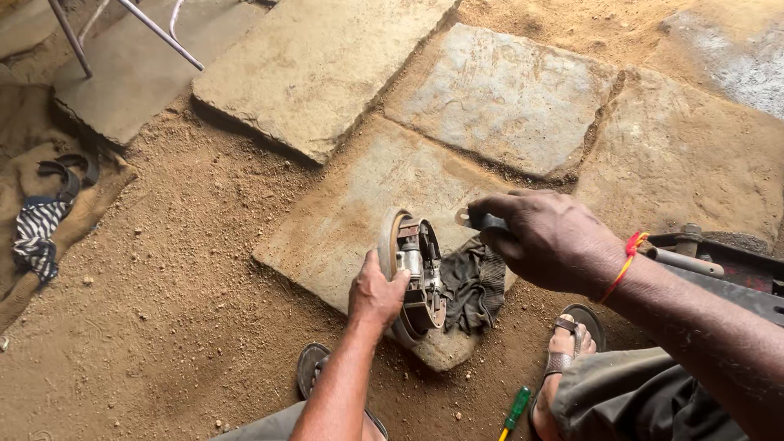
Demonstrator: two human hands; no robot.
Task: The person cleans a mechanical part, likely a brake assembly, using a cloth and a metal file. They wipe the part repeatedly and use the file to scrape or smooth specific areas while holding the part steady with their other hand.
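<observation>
My left hand [377,294] grips the rim of a brake drum [411,273], fingers curled over its near edge and thumb up against the metal, holding it upright on its edge. The drum stands on a flat stone slab [343,220], its open face turned toward three o'clock, so the brake shoes [425,306] and the spring parts inside show.

My right hand [549,239] hangs just to the drum's two o'clock, fingers closed around a dark tool [482,220] whose pale tip sticks out toward nine o'clock, near the top of the drum but not touching it as far as I can tell. A red and yellow thread [625,260] circles that wrist.

At the drum's three o'clock, touching its base, a dark rag [474,286] lies crumpled on the slab's edge. At six o'clock from the drum my two sandalled feet rest on the sandy ground, the left sandal [312,367] beside my forearm, the right sandal [572,339] below the rag. Between them, at five o'clock, a green-handled screwdriver [515,411] lies in the dirt.

Well apart at nine o'clock a striped cloth [37,237] lies with a pair of loose brake shoes just above it. More stone slabs spread from twelve to two o'clock.
</observation>
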